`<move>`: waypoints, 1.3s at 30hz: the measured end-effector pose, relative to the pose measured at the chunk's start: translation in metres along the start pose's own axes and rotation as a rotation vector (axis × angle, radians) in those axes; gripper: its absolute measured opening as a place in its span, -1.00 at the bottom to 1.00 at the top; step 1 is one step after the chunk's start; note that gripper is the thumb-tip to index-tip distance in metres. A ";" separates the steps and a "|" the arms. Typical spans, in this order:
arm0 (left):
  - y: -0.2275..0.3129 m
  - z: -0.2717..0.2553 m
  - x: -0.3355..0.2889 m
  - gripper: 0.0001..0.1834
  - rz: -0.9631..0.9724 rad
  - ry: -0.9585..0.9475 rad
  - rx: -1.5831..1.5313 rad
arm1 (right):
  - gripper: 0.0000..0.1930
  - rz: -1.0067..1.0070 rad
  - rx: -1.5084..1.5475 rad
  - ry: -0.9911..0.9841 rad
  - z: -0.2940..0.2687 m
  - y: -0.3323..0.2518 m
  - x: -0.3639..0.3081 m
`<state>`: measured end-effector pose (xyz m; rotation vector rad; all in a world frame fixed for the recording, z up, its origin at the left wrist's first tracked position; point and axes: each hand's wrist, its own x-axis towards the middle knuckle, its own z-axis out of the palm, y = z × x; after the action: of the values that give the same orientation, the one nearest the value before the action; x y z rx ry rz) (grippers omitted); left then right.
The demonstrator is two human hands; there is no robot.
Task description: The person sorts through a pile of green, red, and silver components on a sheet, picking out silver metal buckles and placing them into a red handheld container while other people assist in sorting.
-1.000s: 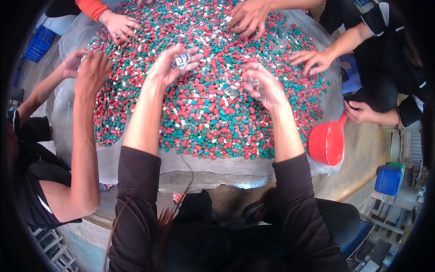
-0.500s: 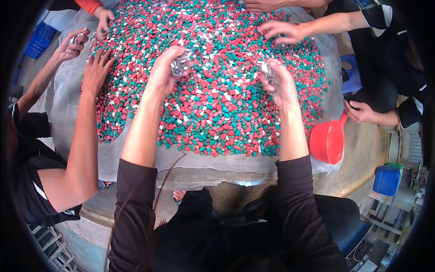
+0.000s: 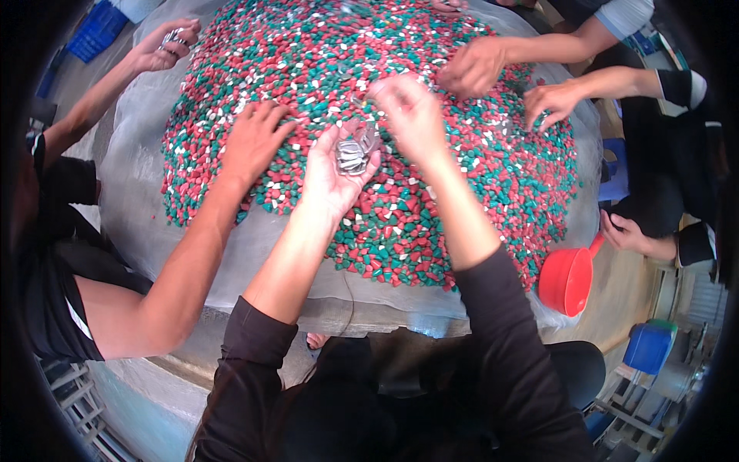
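Note:
Palm up, my left hand (image 3: 331, 181) cups a bunch of small shiny silver metal pieces (image 3: 352, 156), its fingers curled around them. My right hand (image 3: 412, 115) is just to the right of it and a little farther out, over the pile; its fingers are smeared by motion, and I cannot make out whether they hold anything. Beneath both hands spreads a wide heap of small red, green and white cone-like pieces (image 3: 400, 239), resting on a translucent plastic sheet (image 3: 269, 258).
At the left, a co-worker's hand (image 3: 258, 138) reaches onto the heap close to my left arm; their other hand (image 3: 169, 46) holds silver pieces. Other people's hands (image 3: 473, 68) work at the upper right. A red dipper (image 3: 566, 281) stands at the right edge.
My hands have come together: the left moved right and nearer with its metal pieces, the right moved left and outward. The left co-worker's near hand shifted right; another arm reached in at upper right.

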<state>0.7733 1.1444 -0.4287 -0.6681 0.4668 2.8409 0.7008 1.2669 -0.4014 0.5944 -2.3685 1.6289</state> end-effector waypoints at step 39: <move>0.020 -0.011 -0.030 -0.76 0.093 0.039 0.791 | -0.80 0.131 -0.564 -0.399 -0.081 0.022 0.019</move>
<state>0.7988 1.1193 -0.4191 -0.5325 1.5304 2.3921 0.6698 1.3451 -0.3823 0.6994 -3.0282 0.8499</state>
